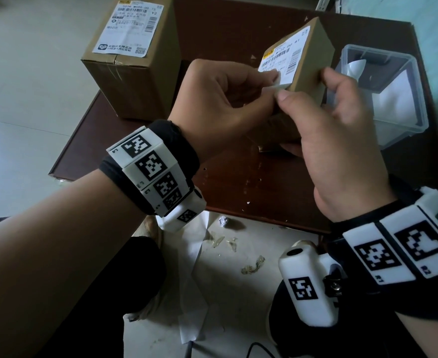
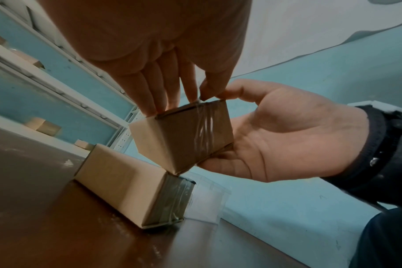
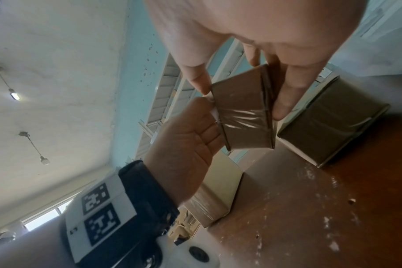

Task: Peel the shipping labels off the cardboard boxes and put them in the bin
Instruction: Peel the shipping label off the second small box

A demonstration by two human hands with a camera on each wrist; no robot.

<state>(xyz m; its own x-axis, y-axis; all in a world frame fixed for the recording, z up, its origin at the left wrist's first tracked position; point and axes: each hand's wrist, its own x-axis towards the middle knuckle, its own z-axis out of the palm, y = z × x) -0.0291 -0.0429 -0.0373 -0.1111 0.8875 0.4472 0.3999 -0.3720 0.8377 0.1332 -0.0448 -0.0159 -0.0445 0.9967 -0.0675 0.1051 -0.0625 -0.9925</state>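
Observation:
My right hand [image 1: 307, 85] grips a small cardboard box [image 1: 316, 55], holding it tilted above the dark brown table [image 1: 238, 177]; the thumb is on its near edge and the fingers on its far side. A white shipping label [image 1: 285, 58] covers the box's top face. My left hand [image 1: 273, 81] pinches the label's near corner, which is lifted off the cardboard. From the right wrist view the white corner [image 3: 215, 113] shows between the left fingers beside the taped box [image 3: 243, 116]. A clear plastic bin [image 1: 383, 51] at the table's right holds white peeled labels.
A larger cardboard box [image 1: 132, 81] stands at the table's back left, its label [image 1: 130, 27] fully stuck down. Paper scraps and tape bits [image 1: 251, 264] lie on the floor below the table's near edge. Shelving with more boxes [image 2: 46, 127] lines the blue wall behind.

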